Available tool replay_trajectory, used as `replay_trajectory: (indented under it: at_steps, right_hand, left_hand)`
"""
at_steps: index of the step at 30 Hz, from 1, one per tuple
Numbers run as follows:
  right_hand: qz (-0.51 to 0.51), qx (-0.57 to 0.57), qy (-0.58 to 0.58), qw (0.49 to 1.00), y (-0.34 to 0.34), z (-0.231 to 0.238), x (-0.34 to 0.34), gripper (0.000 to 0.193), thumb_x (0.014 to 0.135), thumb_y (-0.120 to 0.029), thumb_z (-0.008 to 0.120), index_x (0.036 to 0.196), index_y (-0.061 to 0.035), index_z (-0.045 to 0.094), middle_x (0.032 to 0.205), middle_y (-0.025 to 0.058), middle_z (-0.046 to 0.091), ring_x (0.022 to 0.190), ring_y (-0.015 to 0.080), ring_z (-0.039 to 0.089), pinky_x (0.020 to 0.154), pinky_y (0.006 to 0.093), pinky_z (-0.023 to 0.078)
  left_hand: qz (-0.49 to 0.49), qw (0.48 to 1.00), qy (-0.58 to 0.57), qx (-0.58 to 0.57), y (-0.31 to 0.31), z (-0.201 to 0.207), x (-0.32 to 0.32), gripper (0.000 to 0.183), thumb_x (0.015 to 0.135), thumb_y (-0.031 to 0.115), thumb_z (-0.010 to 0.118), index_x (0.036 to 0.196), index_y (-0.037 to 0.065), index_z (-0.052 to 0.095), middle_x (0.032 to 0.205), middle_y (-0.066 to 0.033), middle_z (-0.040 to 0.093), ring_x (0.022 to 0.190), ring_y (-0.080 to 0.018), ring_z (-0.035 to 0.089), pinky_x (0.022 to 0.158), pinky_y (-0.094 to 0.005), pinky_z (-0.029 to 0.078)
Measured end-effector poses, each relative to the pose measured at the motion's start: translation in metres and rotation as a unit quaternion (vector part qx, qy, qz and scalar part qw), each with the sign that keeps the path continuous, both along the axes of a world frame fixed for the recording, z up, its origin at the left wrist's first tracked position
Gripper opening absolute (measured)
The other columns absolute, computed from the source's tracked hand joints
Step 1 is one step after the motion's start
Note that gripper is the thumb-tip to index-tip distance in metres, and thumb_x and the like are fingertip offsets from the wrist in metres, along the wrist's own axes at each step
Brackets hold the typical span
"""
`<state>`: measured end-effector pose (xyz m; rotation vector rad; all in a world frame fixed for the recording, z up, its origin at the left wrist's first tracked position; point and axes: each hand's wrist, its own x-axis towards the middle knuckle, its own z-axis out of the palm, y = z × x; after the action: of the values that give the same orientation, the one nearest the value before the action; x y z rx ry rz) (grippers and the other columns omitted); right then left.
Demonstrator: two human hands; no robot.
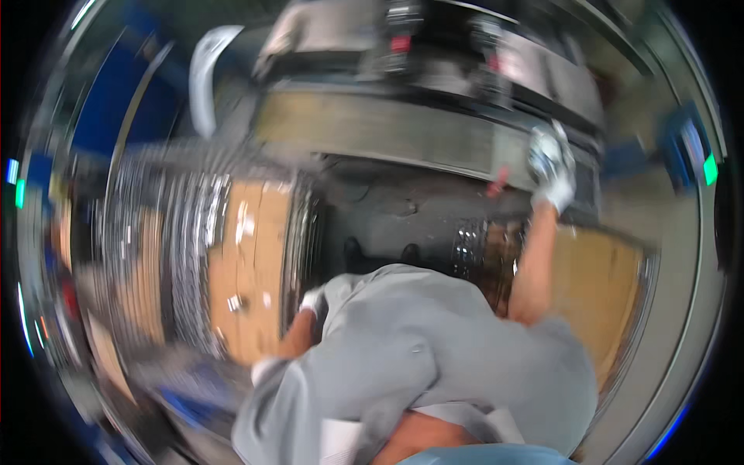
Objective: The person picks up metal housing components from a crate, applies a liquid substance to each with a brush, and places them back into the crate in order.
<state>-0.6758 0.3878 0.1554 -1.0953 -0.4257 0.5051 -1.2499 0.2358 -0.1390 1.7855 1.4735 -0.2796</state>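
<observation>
My right arm reaches forward to the right end of the machine's ledge. The white-gloved right hand is closed at a shiny, silvery-white bundle, whose kind the blur hides. Beside that hand, a small red piece shows at the ledge's front edge. My left hand, also in a white glove, hangs low against my grey shirt, beside the left stack of cardboard. Its fingers are partly covered by the shirt and smeared, so their pose is unclear.
The machine's long ledge runs across the front. Brown cardboard with shiny plastic edges stands at my left, and more cardboard at my right. A blue-cased device with a green light is at the far right. Dark floor lies between.
</observation>
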Motion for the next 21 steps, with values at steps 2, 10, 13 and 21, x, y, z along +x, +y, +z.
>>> replay_trajectory:
  at_steps: [2, 10, 13, 21]
  right_hand:
    - [0.076, -0.024, -0.001, 0.997, -0.009, -0.006, -0.013, 0.040, 0.092, -0.019, 0.043, 0.124, 0.0022, 0.053, 0.130, 0.0157, 0.053, 0.117, 0.0253, 0.053, 0.098, 0.0338, 0.042]
    - [0.032, -0.365, 0.072, 0.928, -0.059, -0.092, -0.048, 0.063, 0.092, -0.043, 0.049, 0.132, 0.0043, 0.042, 0.130, 0.0226, 0.050, 0.112, 0.0375, 0.052, 0.095, 0.0455, 0.042]
    - [0.172, -0.520, -0.066, 0.834, -0.067, -0.096, -0.119, 0.055, 0.092, -0.047, 0.047, 0.129, -0.0071, 0.042, 0.103, 0.0200, 0.063, 0.076, 0.0267, 0.060, 0.057, 0.0344, 0.045]
    - [0.600, -0.460, -0.338, 0.560, 0.035, -0.190, -0.432, 0.035, 0.088, -0.026, 0.063, 0.116, -0.0048, 0.056, 0.088, 0.0070, 0.062, 0.068, 0.0126, 0.058, 0.059, 0.0244, 0.048]
  left_hand:
    - [0.231, 0.965, -0.077, -0.097, -0.022, -0.035, 0.000, 0.042, 0.091, 0.040, 0.045, 0.102, 0.004, 0.066, 0.108, -0.0200, 0.064, 0.103, -0.0360, 0.060, 0.087, -0.0410, 0.046]
    - [0.704, 0.655, -0.208, -0.182, -0.154, 0.018, 0.042, 0.040, 0.083, 0.029, 0.066, 0.111, 0.000, 0.062, 0.094, -0.0108, 0.066, 0.075, -0.0167, 0.062, 0.065, -0.0310, 0.051]
    - [0.765, 0.634, -0.098, -0.050, -0.209, 0.005, 0.020, 0.043, 0.078, 0.033, 0.070, 0.106, 0.001, 0.064, 0.097, -0.0130, 0.068, 0.090, -0.0215, 0.063, 0.081, -0.0340, 0.049]
    - [0.849, 0.519, 0.024, 0.094, -0.209, -0.009, -0.163, 0.045, 0.078, 0.029, 0.072, 0.113, 0.004, 0.059, 0.097, -0.0144, 0.066, 0.089, -0.0229, 0.063, 0.084, -0.0336, 0.049]
